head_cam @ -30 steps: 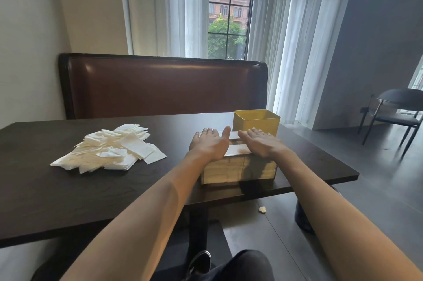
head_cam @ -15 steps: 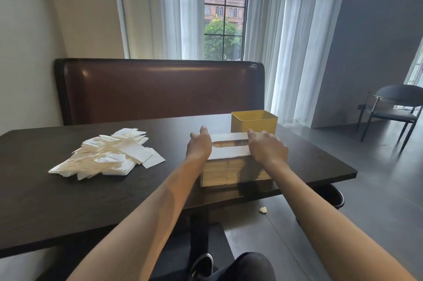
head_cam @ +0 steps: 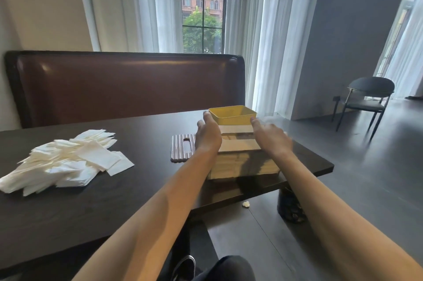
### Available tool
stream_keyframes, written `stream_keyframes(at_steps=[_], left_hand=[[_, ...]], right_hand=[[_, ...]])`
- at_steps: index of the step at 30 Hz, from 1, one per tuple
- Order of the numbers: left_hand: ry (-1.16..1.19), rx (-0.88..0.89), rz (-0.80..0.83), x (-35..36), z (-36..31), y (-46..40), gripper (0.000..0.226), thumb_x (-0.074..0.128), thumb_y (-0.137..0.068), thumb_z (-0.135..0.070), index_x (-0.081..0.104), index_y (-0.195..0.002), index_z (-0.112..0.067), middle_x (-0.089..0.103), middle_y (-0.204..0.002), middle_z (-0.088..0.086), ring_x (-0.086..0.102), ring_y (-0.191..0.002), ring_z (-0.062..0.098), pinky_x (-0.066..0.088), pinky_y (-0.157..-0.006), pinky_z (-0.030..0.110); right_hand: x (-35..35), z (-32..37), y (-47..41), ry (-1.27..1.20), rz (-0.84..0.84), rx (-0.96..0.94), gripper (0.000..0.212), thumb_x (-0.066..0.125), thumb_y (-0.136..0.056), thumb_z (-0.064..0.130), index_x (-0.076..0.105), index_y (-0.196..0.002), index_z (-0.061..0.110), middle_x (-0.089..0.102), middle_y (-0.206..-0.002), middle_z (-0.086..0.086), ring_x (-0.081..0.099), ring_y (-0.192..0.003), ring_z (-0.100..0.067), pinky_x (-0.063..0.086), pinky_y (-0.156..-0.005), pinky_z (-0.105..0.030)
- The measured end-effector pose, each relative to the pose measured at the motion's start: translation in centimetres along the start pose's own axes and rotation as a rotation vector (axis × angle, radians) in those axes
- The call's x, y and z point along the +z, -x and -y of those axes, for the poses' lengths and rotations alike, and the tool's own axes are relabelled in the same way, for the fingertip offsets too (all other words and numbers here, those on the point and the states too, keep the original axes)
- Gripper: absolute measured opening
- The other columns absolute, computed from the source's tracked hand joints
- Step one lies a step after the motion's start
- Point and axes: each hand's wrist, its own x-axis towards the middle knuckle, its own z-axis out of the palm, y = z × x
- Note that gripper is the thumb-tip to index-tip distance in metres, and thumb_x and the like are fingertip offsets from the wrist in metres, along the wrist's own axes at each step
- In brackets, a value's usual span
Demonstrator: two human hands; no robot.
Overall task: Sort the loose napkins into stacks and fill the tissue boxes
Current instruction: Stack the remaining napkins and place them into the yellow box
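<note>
At the left of the frame the loose napkins lie in a spread heap on the dark counter. Toward the middle, a ribbed lid with a slot lies flat on the counter, just left of my left hand. That hand rests at the left end of the tissue box, fingers stretched forward and not curled, their tips reaching the yellow box behind it. The tissue box stands near the counter's right edge, right of centre in the frame, a pale cover with a slot on top and stacked napkins showing through its side. My right hand lies over its right end, blurred; I cannot tell whether its fingers grip. At far right, a grey chair stands on the floor.
</note>
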Motion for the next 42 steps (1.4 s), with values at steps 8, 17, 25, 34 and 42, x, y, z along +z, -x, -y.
stream_keyframes(at_steps=[8,17,25,34,42], left_hand=[[0.079,-0.008,0.033,5.7,-0.3,-2.6,0.063,0.007,-0.106,-0.056,0.017,-0.160,-0.025,0.028,-0.163,0.005,0.029,-0.148,0.028,0.023,-0.120,0.046],[0.011,-0.032,0.056,7.1,1.5,-4.7,0.061,0.008,-0.106,-0.054,0.015,-0.159,-0.024,0.029,-0.162,0.006,0.032,-0.146,0.030,0.026,-0.118,0.047],[-0.043,-0.011,-0.018,6.2,-0.1,-8.6,0.070,0.006,-0.102,-0.062,0.019,-0.158,-0.023,0.035,-0.158,0.012,0.036,-0.143,0.034,0.027,-0.119,0.053],[-0.040,-0.038,0.066,5.7,-0.3,-12.4,0.070,0.006,-0.102,-0.063,0.022,-0.158,-0.023,0.037,-0.158,0.010,0.039,-0.142,0.032,0.032,-0.118,0.050],[0.036,-0.078,0.126,6.0,0.0,-13.7,0.074,0.011,-0.101,-0.067,0.005,-0.161,-0.024,0.022,-0.165,0.009,0.027,-0.149,0.032,0.025,-0.121,0.054]], right_hand=[[-1.3,-3.5,-4.5,-0.010,0.020,0.038,0.092,0.004,-0.088,0.079,0.060,-0.129,0.019,0.061,-0.133,-0.008,0.053,-0.122,-0.034,0.039,-0.106,-0.053],[0.0,-4.6,-6.3,0.127,-0.006,-0.015,0.096,0.000,-0.086,0.081,0.065,-0.117,0.018,0.066,-0.121,-0.008,0.060,-0.112,-0.033,0.046,-0.099,-0.050],[0.5,-1.0,-9.8,-0.039,0.069,-0.112,0.090,0.008,-0.083,0.081,0.064,-0.112,0.017,0.065,-0.115,-0.005,0.058,-0.105,-0.025,0.049,-0.093,-0.049],[3.8,2.3,-14.1,-0.073,0.269,-0.018,0.094,0.014,-0.083,0.082,0.042,-0.147,0.019,0.047,-0.145,-0.010,0.045,-0.132,-0.031,0.041,-0.106,-0.054],[4.6,3.7,-15.2,-0.131,0.312,-0.002,0.075,0.027,-0.099,0.065,0.025,-0.154,0.015,0.029,-0.159,-0.010,0.027,-0.146,-0.031,0.029,-0.114,-0.051]])
